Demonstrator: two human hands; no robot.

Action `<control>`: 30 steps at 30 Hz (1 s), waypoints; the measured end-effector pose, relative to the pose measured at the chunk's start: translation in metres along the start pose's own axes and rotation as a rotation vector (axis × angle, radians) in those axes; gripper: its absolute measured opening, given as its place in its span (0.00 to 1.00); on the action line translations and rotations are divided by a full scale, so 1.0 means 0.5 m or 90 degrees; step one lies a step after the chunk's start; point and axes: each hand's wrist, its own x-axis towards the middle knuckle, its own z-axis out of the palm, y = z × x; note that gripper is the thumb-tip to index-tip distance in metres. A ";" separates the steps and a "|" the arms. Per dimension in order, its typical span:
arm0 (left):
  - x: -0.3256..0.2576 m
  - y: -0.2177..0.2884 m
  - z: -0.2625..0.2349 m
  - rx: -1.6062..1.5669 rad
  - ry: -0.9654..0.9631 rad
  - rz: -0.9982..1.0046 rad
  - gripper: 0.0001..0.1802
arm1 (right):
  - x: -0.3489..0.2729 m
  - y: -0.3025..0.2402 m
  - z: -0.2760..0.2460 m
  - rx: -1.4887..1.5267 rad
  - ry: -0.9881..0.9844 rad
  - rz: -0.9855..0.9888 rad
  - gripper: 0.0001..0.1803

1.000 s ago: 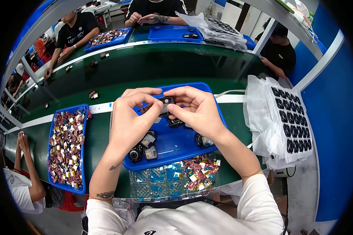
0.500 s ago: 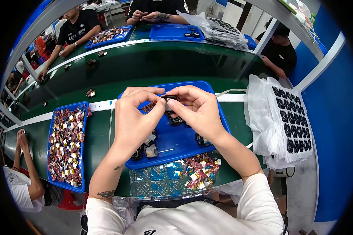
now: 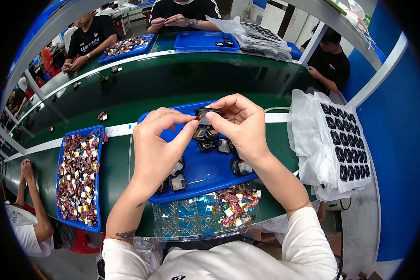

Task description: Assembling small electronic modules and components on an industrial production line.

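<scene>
Both hands are raised a little above a blue tray (image 3: 205, 179) that lies on the green counter (image 3: 121, 93). The left hand (image 3: 156, 144) and the right hand (image 3: 242, 123) meet at a small black part (image 3: 207, 112), and each pinches it with thumb and forefinger: the left from the left side, the right from above and the right side. The other fingers of both hands are curled. The part is held over the far half of the tray, not touching it.

In the tray lie several more small black parts (image 3: 219, 145), some just under the hands and some near the left wrist. In front of the tray, close to the person's body, stands a clear plastic tray (image 3: 182, 219) with many small compartments; its right part holds a heap of small red and yellow pieces (image 3: 238, 205). To the left, a second blue tray (image 3: 79, 177) is full of the same small coloured pieces. On the right lies a white plastic sheet (image 3: 312, 135) that carries rows of black parts (image 3: 345, 144). Across the counter other people sit at their own blue trays
</scene>
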 end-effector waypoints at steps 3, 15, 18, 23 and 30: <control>0.004 0.009 -0.007 0.071 -0.046 -0.026 0.06 | 0.000 -0.012 -0.003 -0.013 -0.018 0.021 0.08; 0.006 -0.026 0.005 -0.365 -0.149 -0.221 0.08 | -0.013 -0.003 0.006 -0.143 -0.018 -0.117 0.09; 0.008 -0.026 0.010 -0.342 -0.087 -0.226 0.07 | -0.013 -0.008 0.015 -0.112 -0.007 -0.113 0.09; 0.010 -0.027 0.017 -0.366 -0.098 -0.178 0.07 | -0.012 -0.007 0.008 -0.110 -0.007 -0.146 0.11; 0.017 -0.051 0.023 -0.323 -0.125 -0.174 0.07 | -0.005 -0.031 -0.016 -0.104 -0.067 -0.073 0.09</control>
